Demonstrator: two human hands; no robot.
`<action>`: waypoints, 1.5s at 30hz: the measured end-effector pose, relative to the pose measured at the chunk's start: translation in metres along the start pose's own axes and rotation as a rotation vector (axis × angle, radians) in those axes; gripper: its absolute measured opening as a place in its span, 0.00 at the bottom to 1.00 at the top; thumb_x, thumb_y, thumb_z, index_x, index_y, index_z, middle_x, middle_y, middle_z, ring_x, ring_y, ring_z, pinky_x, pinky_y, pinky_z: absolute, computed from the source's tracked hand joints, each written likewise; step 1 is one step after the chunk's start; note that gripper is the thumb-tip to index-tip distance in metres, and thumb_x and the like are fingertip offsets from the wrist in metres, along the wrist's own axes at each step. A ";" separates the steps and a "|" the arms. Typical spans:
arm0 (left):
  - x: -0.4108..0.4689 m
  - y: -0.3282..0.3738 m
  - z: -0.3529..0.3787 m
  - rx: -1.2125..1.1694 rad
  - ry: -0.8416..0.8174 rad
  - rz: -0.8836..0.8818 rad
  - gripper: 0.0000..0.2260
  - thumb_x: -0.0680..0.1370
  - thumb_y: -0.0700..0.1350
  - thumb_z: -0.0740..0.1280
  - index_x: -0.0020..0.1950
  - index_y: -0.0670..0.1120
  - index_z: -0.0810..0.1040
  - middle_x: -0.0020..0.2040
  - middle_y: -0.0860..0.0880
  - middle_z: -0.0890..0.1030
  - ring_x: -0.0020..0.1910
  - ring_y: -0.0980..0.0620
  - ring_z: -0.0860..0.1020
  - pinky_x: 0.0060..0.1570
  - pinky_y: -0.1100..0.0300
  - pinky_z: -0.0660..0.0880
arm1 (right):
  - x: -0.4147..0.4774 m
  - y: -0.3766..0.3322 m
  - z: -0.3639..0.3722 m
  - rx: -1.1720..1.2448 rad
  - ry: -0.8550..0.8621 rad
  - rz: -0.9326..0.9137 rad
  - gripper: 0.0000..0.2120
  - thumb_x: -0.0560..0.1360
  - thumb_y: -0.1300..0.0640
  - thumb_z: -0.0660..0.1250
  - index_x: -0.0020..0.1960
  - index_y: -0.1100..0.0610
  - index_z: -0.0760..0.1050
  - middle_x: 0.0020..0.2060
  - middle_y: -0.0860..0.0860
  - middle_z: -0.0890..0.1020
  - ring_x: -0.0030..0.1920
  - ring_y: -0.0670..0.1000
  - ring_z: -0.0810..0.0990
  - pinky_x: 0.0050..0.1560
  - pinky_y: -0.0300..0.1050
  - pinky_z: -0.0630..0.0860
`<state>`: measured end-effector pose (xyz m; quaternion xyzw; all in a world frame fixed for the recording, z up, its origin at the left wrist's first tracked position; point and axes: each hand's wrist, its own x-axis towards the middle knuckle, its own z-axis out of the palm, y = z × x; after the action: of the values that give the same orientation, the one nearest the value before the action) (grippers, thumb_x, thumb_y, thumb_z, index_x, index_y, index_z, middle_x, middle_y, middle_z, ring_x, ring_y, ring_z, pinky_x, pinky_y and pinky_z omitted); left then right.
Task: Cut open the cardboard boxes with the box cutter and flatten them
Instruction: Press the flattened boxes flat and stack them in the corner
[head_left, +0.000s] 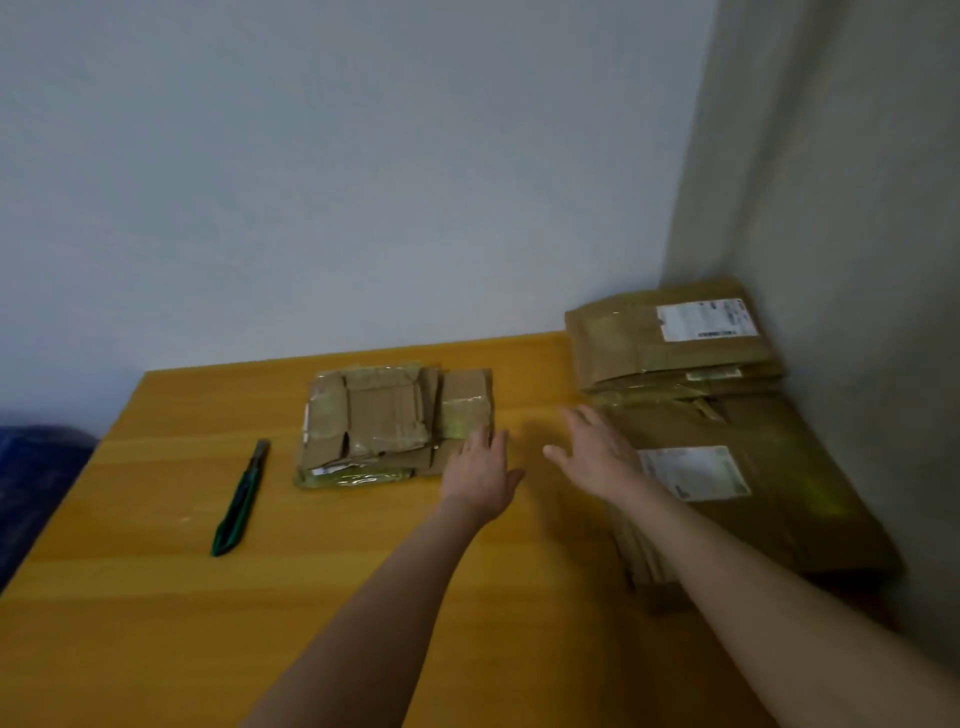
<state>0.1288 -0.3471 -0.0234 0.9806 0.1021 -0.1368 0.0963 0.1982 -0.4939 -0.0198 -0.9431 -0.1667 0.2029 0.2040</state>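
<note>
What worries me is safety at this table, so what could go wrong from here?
The box cutter lies loose on the table, left of the small flattened pile; whether its blade is retracted cannot be told, so a sweeping left hand might catch it. The right hand is stretched toward the uneven cardboard stack by the wall; tugging one piece could slide the others.

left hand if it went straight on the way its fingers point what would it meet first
Probably the small pile of flattened cardboard. The left hand points at its near right corner, fingertips seemingly at the edge; blur hides whether they touch.
</note>
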 end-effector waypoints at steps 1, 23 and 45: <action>0.001 -0.024 -0.002 -0.028 0.031 -0.052 0.29 0.82 0.55 0.58 0.79 0.45 0.54 0.78 0.43 0.54 0.75 0.42 0.60 0.71 0.48 0.62 | 0.009 -0.021 0.015 0.035 -0.023 -0.002 0.33 0.79 0.43 0.60 0.78 0.53 0.52 0.77 0.52 0.54 0.77 0.55 0.53 0.74 0.55 0.59; 0.089 -0.298 -0.005 -1.115 0.068 -0.719 0.41 0.65 0.60 0.78 0.70 0.44 0.66 0.63 0.46 0.75 0.61 0.41 0.75 0.57 0.45 0.76 | 0.137 -0.143 0.116 0.383 0.053 0.565 0.61 0.60 0.31 0.74 0.79 0.48 0.41 0.77 0.59 0.52 0.76 0.65 0.50 0.71 0.65 0.58; 0.019 0.007 -0.035 -1.262 0.217 -0.533 0.29 0.68 0.55 0.77 0.57 0.43 0.67 0.51 0.46 0.75 0.50 0.45 0.76 0.50 0.49 0.77 | -0.024 0.064 -0.078 0.388 0.330 0.423 0.51 0.65 0.42 0.77 0.78 0.45 0.49 0.73 0.59 0.57 0.72 0.62 0.60 0.68 0.59 0.64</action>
<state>0.1570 -0.3427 0.0058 0.6867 0.4086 0.0284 0.6005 0.2276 -0.5836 0.0239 -0.9205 0.1099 0.1133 0.3575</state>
